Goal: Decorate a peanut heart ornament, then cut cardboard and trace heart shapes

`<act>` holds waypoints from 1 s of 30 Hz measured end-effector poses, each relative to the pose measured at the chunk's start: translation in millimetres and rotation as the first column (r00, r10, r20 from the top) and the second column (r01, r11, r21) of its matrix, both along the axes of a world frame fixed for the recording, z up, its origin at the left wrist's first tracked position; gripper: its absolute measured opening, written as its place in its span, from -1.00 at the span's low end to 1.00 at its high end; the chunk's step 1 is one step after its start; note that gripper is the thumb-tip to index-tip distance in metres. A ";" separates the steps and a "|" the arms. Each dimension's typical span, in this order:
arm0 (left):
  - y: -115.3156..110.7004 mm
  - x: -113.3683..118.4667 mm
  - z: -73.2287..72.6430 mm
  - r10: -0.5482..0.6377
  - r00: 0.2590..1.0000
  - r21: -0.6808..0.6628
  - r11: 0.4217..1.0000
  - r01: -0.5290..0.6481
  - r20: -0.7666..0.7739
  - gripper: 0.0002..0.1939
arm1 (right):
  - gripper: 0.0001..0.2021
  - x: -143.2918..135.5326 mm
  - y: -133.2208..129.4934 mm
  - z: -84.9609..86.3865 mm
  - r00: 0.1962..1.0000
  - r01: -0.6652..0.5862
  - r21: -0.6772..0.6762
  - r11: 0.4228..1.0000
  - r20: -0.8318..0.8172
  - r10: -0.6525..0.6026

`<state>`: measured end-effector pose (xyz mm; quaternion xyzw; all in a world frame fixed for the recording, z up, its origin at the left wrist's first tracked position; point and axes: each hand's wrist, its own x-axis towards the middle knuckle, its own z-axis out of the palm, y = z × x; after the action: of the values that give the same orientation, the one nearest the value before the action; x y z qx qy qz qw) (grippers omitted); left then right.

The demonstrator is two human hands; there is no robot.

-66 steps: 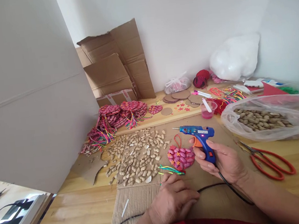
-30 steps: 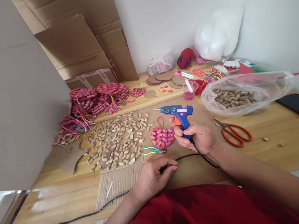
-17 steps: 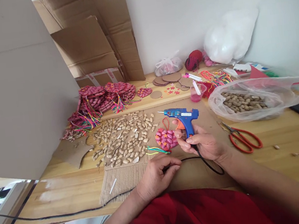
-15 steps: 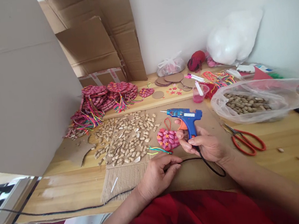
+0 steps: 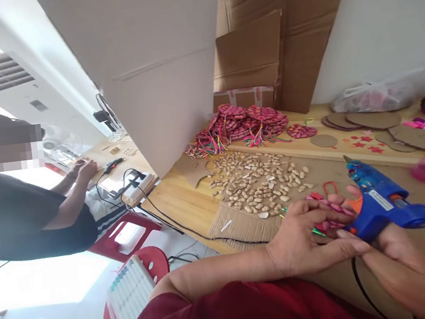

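Observation:
A blue glue gun (image 5: pixel 382 201) with an orange trigger rests in my right hand (image 5: pixel 399 248), its nozzle pointing up and to the left. My left hand (image 5: pixel 306 238) lies across in front of it, fingers stretched out and apart, the thumb near the gun's handle. Beneath and behind my left fingers shows part of a pink peanut-covered piece (image 5: pixel 338 206) with a red loop (image 5: pixel 329 187). Peanuts (image 5: pixel 254 185) are spread on the cardboard (image 5: pixel 220 225) left of my hands. A black cord hangs below the gun.
Pink decorated pieces with tassels (image 5: pixel 243 125) are heaped at the back. Cardboard discs (image 5: pixel 373 119) and red stars (image 5: pixel 358 144) lie at back right. A power strip (image 5: pixel 137 188) stands left. Another person (image 5: pixel 18 207) works at the far left; red stools (image 5: pixel 157 263) stand below.
The view has swung left, bringing the other person into sight. My left hand has left the cord and come beside the glue gun, over the pink piece.

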<state>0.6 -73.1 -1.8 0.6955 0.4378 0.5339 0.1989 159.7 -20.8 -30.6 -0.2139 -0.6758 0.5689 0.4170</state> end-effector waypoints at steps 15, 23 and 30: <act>-82.4 -114.0 102.3 0.036 0.809 0.036 0.997 -0.071 0.587 -0.67 | -0.41 -26.0 -40.6 16.0 0.772 -0.367 -0.036 0.930 0.546 0.326; -106.4 -209.8 136.6 0.257 0.579 -0.044 0.933 -0.356 0.773 -0.70 | -0.38 -44.9 -42.0 12.4 0.718 -0.488 -0.089 0.869 0.525 0.457; -74.3 -279.7 69.2 0.557 0.367 -0.392 0.811 -0.434 0.745 -0.85 | -0.62 -84.6 -49.0 6.3 0.706 -0.588 -0.071 0.806 0.441 0.554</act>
<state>-279.1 -147.4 67.4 0.1747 0.5099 0.8023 0.2564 75.1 -69.8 -24.3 -0.1013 -0.8054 0.5805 0.0638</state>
